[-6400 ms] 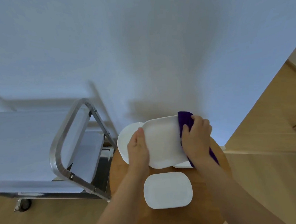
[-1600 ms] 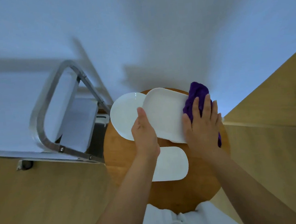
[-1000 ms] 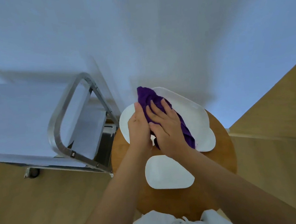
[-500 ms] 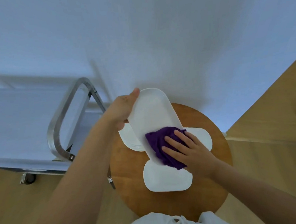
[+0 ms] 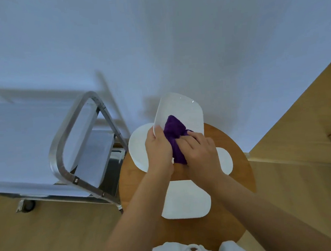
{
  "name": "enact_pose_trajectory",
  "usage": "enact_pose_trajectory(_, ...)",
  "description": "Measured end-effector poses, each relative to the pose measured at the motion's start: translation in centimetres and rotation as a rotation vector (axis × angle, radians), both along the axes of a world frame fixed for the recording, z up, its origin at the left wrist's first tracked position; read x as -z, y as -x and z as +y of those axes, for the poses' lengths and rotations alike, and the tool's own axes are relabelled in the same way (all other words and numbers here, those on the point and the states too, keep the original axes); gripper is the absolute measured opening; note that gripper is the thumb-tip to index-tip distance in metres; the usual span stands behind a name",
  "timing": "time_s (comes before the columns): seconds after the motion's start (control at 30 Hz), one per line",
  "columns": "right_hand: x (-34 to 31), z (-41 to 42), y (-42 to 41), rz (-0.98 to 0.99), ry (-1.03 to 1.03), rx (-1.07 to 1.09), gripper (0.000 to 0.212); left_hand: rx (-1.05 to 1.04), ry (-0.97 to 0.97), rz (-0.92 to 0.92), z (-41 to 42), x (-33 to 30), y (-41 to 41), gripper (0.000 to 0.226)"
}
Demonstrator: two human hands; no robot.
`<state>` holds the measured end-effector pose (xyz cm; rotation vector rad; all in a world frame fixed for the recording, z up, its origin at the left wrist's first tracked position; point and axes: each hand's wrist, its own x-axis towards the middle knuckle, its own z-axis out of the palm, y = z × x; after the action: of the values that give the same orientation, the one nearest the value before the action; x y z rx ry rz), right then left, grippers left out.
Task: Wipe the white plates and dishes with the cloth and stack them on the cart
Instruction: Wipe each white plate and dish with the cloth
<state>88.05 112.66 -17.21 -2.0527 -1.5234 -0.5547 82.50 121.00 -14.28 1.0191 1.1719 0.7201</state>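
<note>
Both forearms reach forward from the bottom of the view and meet over the round wooden table (image 5: 240, 171), which serves as the landmark here. The left hand (image 5: 158, 149) is raised above the table's far-left part, its wrist roughly straight, its thumb laid over the near left edge of a white oblong dish (image 5: 187, 112) with the remaining fingers hidden behind it, so it grips the dish by that edge. The dish is held up off the table and tilted, its far end over the table's far rim toward the wall.

The right hand (image 5: 199, 152) sits just right of the left, knuckles up, fingers bent and closed over a bunched purple cloth (image 5: 174, 132), pressing it against the dish's inner face. The cloth's lower end hangs between the two hands.

On the table lie three more white pieces: a round plate (image 5: 138, 150) at the far-left edge, partly behind the left hand; a rectangular dish (image 5: 185, 200) at the middle near side, beneath the forearms; and another plate (image 5: 226, 160) on the right, mostly hidden by the right hand.

Left of the table stands the metal cart (image 5: 64, 144), close beside it.
</note>
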Motion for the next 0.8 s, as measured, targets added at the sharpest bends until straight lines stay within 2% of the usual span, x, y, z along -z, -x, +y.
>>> enact_pose_trajectory(0.1, 0.4, -0.8, -1.0, -0.082, 0.019, -0.147, 0.043, 0.11, -0.009, 0.005, 1.7, 0.0, 0.8, 0.027)
enact_pose_trajectory(0.27, 0.9, -3.3, -5.0, -0.252, 0.074, -0.324, 0.035, 0.55, 0.059, 0.029, 5.3, -1.6, 3.5, 0.026)
enact_pose_trajectory(0.37, 0.8, -4.4, -6.8, -0.225, 0.128, -0.316, 0.048, 0.732, 0.086, 0.086, 7.7, -2.8, 4.9, 0.025)
enact_pose_trajectory(0.43, 0.6, -4.6, -6.9, -0.136, 0.155, -0.305, 0.055, 0.774, 0.104, 0.121, 8.7, -3.0, 5.1, 0.023)
enact_pose_trajectory(0.53, -0.1, -4.2, -6.2, 0.143, 0.136, -0.3, 0.043, 0.655, 0.237, 0.078, 9.0, -2.8, 4.7, 0.028)
enact_pose_trajectory(0.63, -1.7, -4.4, -6.1, 0.672, 0.24, -0.208, 0.029, 0.62, 0.233, -0.029, 8.9, -1.5, 4.1, 0.06)
enact_pose_trajectory(0.73, -2.2, -4.8, -6.7, 1.172, 0.305, -0.24, 0.032, 0.623, 0.121, -0.236, 8.0, -0.5, 3.7, 0.075)
enact_pose_trajectory(0.8, -2.2, -4.8, -6.9, 1.451, 0.277, -0.292, 0.041, 0.587, 0.143, -0.398, 7.5, -0.2, 3.7, 0.071)
